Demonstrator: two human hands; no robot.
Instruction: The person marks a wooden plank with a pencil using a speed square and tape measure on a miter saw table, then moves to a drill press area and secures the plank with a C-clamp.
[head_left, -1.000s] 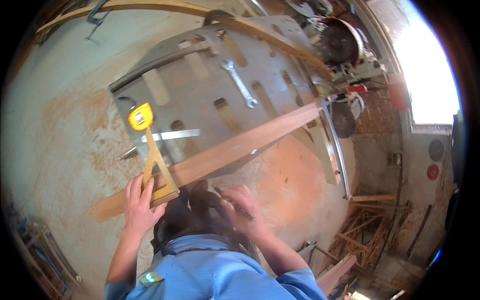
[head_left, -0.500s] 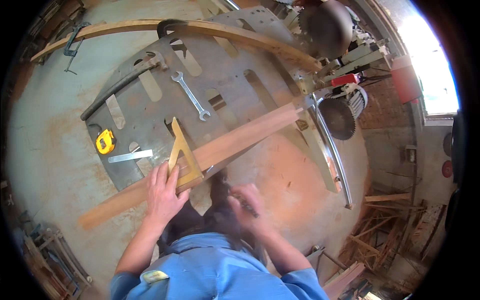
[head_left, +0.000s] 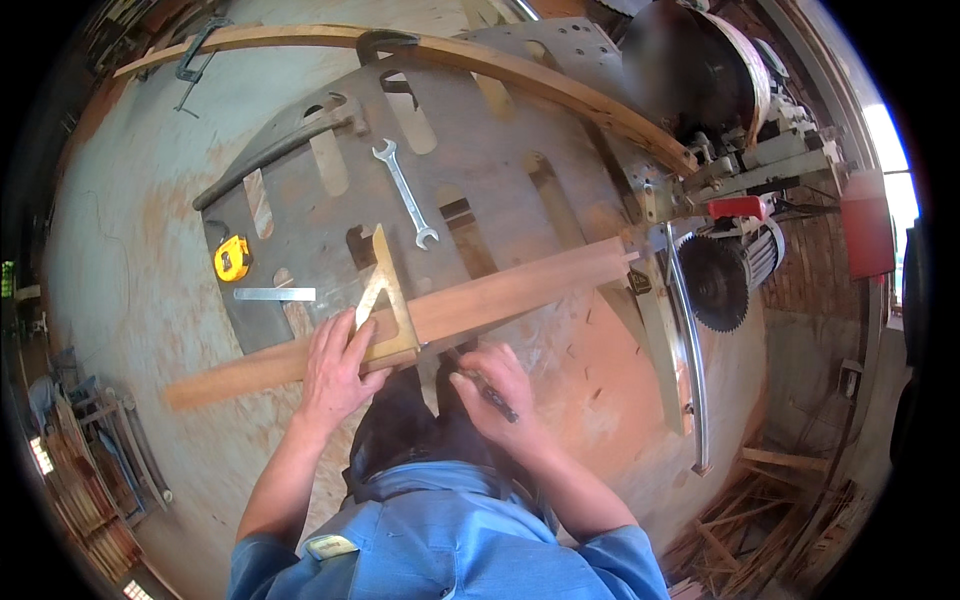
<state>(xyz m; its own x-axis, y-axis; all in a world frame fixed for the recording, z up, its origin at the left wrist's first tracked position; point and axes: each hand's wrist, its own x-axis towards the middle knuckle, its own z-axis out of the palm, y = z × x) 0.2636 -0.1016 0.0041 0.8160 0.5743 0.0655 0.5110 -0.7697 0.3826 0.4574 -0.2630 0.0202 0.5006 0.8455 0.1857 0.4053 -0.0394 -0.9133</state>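
Note:
A long reddish-brown wooden board (head_left: 510,290) lies aslant across the near edge of a slotted metal machine table (head_left: 300,200). On the board rests a yellowish triangle square (head_left: 403,318), its thick base along the board's near edge. My left hand (head_left: 338,375) grips the square and board together, fingers on top, thumb at the near side. My right hand (head_left: 500,390) is closed round a slim dark pen-like tool (head_left: 499,403), just on the near side of the board; its tip is hard to make out.
Beyond the board lie a double-ended wrench (head_left: 406,195), a hammer (head_left: 280,150), a yellow tape measure (head_left: 232,259) and a short steel rule (head_left: 275,294). A long wooden strip (head_left: 480,58) is clamped across the far side. Toothed saw blades (head_left: 713,283) stand at the right beside a metal rail (head_left: 690,350).
My right hand, blurred before, now shows sharply with the dark tool, close to the board's near edge. The view has shifted a little. My left hand stays on the square.

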